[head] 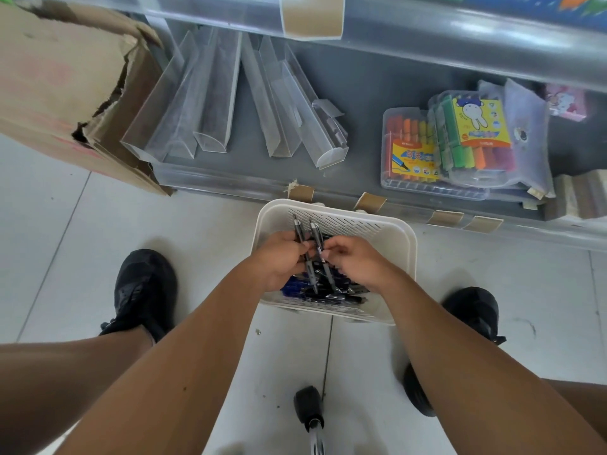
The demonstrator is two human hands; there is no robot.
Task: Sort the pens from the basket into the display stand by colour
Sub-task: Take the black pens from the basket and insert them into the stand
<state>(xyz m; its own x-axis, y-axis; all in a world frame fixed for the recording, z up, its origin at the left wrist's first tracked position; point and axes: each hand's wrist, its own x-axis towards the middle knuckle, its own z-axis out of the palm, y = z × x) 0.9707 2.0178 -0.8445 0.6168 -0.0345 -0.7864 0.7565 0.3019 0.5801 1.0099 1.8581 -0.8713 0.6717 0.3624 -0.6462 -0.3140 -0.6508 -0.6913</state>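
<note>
A white slotted basket (387, 231) stands on the floor below the low shelf and holds a heap of black and blue pens (323, 292). Both my hands are over it. My left hand (279, 257) grips a black pen (299, 229) whose tip points up and away. My right hand (353, 259) pinches a second black pen (317, 234) beside the first. Several clear plastic display troughs (216, 100) lie empty on the grey shelf behind the basket.
A torn cardboard box (65, 87) fills the left. Clear cases of coloured markers (460, 142) sit at the right of the shelf (377, 87). My black shoes (144, 290) flank the basket on the tiled floor. A black stool leg (308, 408) stands near me.
</note>
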